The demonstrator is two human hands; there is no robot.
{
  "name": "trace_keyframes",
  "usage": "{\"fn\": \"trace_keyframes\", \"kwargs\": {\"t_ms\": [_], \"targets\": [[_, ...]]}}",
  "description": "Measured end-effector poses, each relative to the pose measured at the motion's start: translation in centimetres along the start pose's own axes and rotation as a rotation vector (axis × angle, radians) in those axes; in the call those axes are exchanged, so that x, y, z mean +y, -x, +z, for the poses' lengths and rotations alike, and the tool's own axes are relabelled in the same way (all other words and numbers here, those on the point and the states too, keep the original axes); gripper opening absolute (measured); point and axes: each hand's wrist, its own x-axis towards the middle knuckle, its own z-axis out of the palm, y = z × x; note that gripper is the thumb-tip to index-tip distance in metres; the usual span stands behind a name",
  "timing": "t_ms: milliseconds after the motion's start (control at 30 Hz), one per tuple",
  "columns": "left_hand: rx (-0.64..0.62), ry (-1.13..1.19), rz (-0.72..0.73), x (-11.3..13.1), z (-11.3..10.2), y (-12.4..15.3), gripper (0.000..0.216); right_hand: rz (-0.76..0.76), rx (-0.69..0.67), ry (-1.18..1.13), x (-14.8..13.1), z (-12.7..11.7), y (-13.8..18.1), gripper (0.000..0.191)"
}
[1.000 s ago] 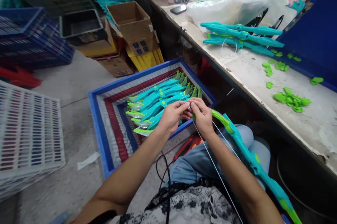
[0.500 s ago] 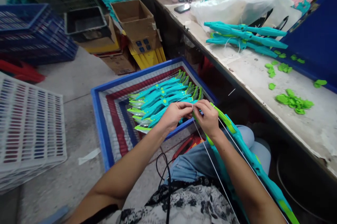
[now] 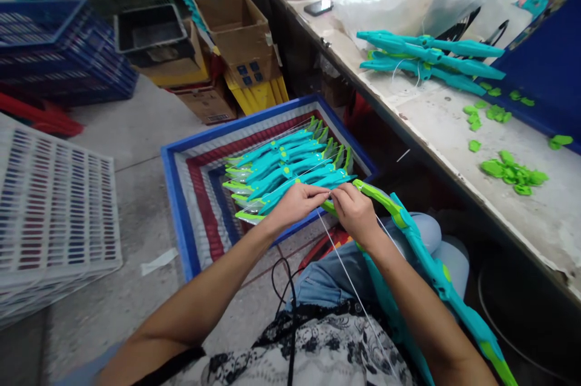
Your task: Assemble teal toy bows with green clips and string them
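Fingertip to fingertip, my left hand [image 3: 297, 201] and my right hand [image 3: 356, 213] are both closed in a pinch on a thin white string [image 3: 345, 262]. The exact spot they pinch is too small to make out. From there the string runs down toward my lap. A teal and green toy bow [image 3: 436, 268] slants from beside my right hand to the lower right, its green tip near my knuckles. Part of another teal bow [image 3: 381, 292] shows beneath my right forearm. Just beyond my hands, several strung toy bows [image 3: 281, 159] lie stacked in a lined blue crate [image 3: 171, 204].
On the workbench [image 3: 436, 138] at right lie more teal bows [image 3: 431, 56], loose green pieces [image 3: 512, 174] and a phone [image 3: 318, 7]. A white basket [image 3: 59, 210] and blue crates [image 3: 68, 53] stand at left. Cardboard boxes [image 3: 240, 35] sit behind the bow crate.
My hands have dropped slightly with the string still pinched, and the fingertips now point at each other. The view has shifted a little.
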Motion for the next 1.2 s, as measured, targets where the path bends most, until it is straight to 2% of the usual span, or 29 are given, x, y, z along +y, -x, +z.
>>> {"fn": "trace_keyframes", "kwargs": {"t_ms": [100,200,300,367,433,500,600,667,700,733,767,833,900,933,1000,1100,1200], "targets": [[0.034,-0.081,0.019,-0.3,0.0,0.3,0.022,-0.033,0.010,0.150,-0.1,0.2,0.1,0.028],[0.045,-0.179,0.059,-0.6,0.1,0.6,0.026,0.001,0.012,0.227,0.2,0.8,0.1,0.028],[0.021,-0.197,0.081,-0.5,0.3,0.8,0.026,0.101,0.032,0.180,-0.1,1.2,0.0,0.027],[0.032,-0.142,0.074,-0.4,0.4,0.9,0.025,0.164,0.060,0.078,-0.8,0.7,0.0,0.025],[0.077,-0.021,0.045,-0.4,0.5,1.0,0.024,0.173,0.084,-0.060,-1.6,-1.0,0.4,0.021],[0.157,0.212,0.000,-1.0,0.6,1.4,0.030,0.153,0.116,-0.124,-2.0,-3.7,1.5,0.016],[0.375,0.627,-0.098,-3.3,1.0,3.1,0.036,0.227,0.149,0.076,-1.0,-8.3,5.8,0.021],[0.522,0.660,-0.191,-5.4,1.8,5.2,0.029,0.361,0.066,0.269,0.5,-10.7,10.2,0.032],[0.523,0.572,-0.226,-6.3,2.5,6.4,0.024,0.422,-0.013,0.339,1.3,-11.6,12.7,0.042],[0.444,0.432,-0.227,-7.1,3.3,7.7,0.021,0.477,-0.099,0.393,2.0,-12.1,15.1,0.051],[0.289,0.275,-0.175,-7.6,4.4,8.8,0.019,0.536,-0.192,0.427,2.6,-12.5,17.4,0.057],[-0.051,-0.011,0.106,-7.8,6.9,10.4,0.020,0.609,-0.312,0.441,3.4,-12.6,21.0,0.058],[-0.282,-0.258,0.451,-7.4,9.7,10.4,0.032,0.655,-0.355,0.386,4.2,-12.6,22.8,0.051],[-0.340,-0.380,0.586,-7.2,11.1,9.9,0.038,0.677,-0.366,0.327,4.6,-12.8,23.1,0.047],[-0.391,-0.615,0.727,-6.9,13.8,8.1,0.044,0.754,-0.411,0.144,5.8,-13.4,22.6,0.045],[-0.405,-0.848,0.785,-6.3,17.1,5.0,0.037,0.879,-0.552,-0.256,7.9,-15.1,20.4,0.051],[-0.445,-0.941,0.797,-4.9,19.1,2.5,0.037,0.927,-0.682,-0.589,10.0,-16.4,18.3,0.060]]}}
